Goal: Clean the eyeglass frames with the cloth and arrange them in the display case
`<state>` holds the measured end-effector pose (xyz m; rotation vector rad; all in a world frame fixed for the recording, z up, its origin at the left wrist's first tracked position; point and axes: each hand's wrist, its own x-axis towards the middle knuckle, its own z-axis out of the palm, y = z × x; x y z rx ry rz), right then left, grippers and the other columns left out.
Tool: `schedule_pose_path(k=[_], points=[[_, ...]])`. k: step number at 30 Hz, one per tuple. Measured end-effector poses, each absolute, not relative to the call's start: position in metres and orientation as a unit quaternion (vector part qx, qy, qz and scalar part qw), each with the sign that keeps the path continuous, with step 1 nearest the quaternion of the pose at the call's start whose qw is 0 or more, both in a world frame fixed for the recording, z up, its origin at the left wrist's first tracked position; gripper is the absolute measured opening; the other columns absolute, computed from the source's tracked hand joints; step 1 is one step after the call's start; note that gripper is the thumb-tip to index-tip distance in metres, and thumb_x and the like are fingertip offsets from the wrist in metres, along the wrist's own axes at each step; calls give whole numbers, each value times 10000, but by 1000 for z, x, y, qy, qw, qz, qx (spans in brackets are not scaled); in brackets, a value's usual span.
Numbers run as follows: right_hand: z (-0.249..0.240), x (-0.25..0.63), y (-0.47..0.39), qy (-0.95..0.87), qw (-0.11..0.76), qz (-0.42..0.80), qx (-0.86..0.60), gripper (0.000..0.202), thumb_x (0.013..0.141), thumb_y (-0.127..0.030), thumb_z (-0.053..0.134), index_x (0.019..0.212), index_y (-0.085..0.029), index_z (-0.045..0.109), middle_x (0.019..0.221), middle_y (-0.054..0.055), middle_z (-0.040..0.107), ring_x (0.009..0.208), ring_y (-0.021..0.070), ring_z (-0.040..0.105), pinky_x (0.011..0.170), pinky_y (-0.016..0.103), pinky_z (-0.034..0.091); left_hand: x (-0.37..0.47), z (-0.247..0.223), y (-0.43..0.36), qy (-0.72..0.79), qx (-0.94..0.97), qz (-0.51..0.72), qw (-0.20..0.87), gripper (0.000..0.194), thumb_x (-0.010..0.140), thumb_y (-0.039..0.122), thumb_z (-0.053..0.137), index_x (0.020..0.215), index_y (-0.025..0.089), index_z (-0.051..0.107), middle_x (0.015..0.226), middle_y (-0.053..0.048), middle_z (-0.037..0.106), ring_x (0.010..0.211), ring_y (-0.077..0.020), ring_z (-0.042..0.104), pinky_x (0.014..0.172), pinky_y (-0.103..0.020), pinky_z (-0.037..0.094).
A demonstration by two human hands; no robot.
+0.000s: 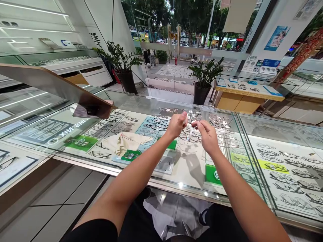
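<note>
My left hand (177, 125) is closed in a loose fist with its thumb up, held over the glass display counter (151, 181). Close beside it on the right, my right hand (209, 135) pinches thumb and fingers together. Whatever is between them is too thin and small to make out against the glasses behind. Several pairs of eyeglasses (190, 137) lie just beyond and under the hands. To the left, a beige cloth (132, 140) rests beside a green card-like piece (130, 155). A green packet (213, 174) with a white logo lies below my right hand.
A brown wooden-looking panel (58, 85) juts in from the left above the counter. Another glass case (290, 161) with rows of glasses adjoins on the right. Two potted plants (127, 80) and a wooden display table (248, 95) stand beyond, before the glass front.
</note>
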<state>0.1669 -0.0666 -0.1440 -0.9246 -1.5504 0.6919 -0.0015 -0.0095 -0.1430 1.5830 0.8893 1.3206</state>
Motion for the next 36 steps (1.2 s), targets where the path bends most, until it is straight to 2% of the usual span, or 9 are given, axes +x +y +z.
schedule_pose_path(k=[5, 11, 15, 21, 25, 27, 30, 33, 36], points=[[-141, 163, -71, -659, 556, 343, -372, 383, 1051, -519, 575, 889, -240, 782, 950, 54, 763, 935, 240, 672, 918, 401, 522, -1, -151, -13, 405, 670, 544, 302, 774, 961, 873, 385, 533, 230, 431, 545, -8, 424, 563, -152, 400, 588, -336, 279], [-140, 159, -75, -667, 533, 374, -362, 405, 1038, -560, 584, 885, -246, 788, 959, 56, 772, 934, 245, 672, 909, 407, 551, -1, -154, -11, 412, 666, 530, 326, 748, 943, 876, 402, 562, 231, 401, 562, -2, 430, 573, -154, 397, 592, -332, 291], [-139, 162, -72, -648, 553, 376, -365, 401, 1034, -568, 587, 888, -251, 783, 971, 59, 782, 931, 247, 678, 907, 416, 560, 2, -151, -15, 398, 672, 525, 340, 734, 943, 859, 418, 572, 225, 428, 574, -4, 440, 587, -155, 401, 598, -327, 281], [-143, 175, -59, -574, 604, 401, -380, 342, 1037, -521, 559, 959, -256, 760, 1080, 73, 789, 940, 235, 696, 850, 391, 556, 6, -145, -24, 398, 727, 464, 312, 740, 955, 842, 423, 556, 223, 350, 548, 7, 337, 567, -142, 291, 592, -337, 167], [-145, 177, -55, -571, 600, 400, -392, 352, 1034, -541, 535, 984, -260, 741, 1137, 80, 786, 959, 239, 704, 836, 389, 571, 8, -145, -26, 388, 759, 419, 311, 732, 945, 834, 460, 576, 225, 289, 554, 16, 285, 568, -137, 231, 589, -342, 117], [-145, 177, -55, -577, 597, 396, -391, 358, 1039, -542, 524, 985, -260, 738, 1136, 82, 785, 968, 241, 707, 836, 390, 570, 6, -144, -24, 373, 754, 426, 334, 738, 941, 847, 468, 583, 227, 291, 560, 16, 303, 566, -135, 246, 581, -334, 137], [-144, 178, -56, -570, 607, 398, -386, 336, 1045, -513, 529, 995, -258, 743, 1083, 79, 782, 937, 232, 696, 819, 380, 550, -10, -139, -11, 383, 701, 505, 327, 708, 955, 853, 462, 622, 231, 402, 601, -1, 428, 590, -149, 358, 589, -319, 266], [-144, 180, -55, -553, 621, 398, -387, 306, 1039, -481, 558, 996, -257, 762, 1056, 68, 777, 907, 216, 674, 791, 356, 514, -43, -133, 15, 465, 601, 614, 215, 516, 1000, 699, 566, 785, 231, 528, 751, -26, 563, 726, -187, 519, 721, -331, 436], [-146, 183, -53, -536, 636, 403, -380, 281, 1029, -464, 595, 990, -264, 788, 1045, 50, 779, 908, 201, 663, 802, 340, 485, -82, -135, 42, 608, 441, 653, 97, 122, 1024, 341, 601, 1038, 227, 560, 1064, -79, 667, 1053, -254, 641, 990, -391, 500]])
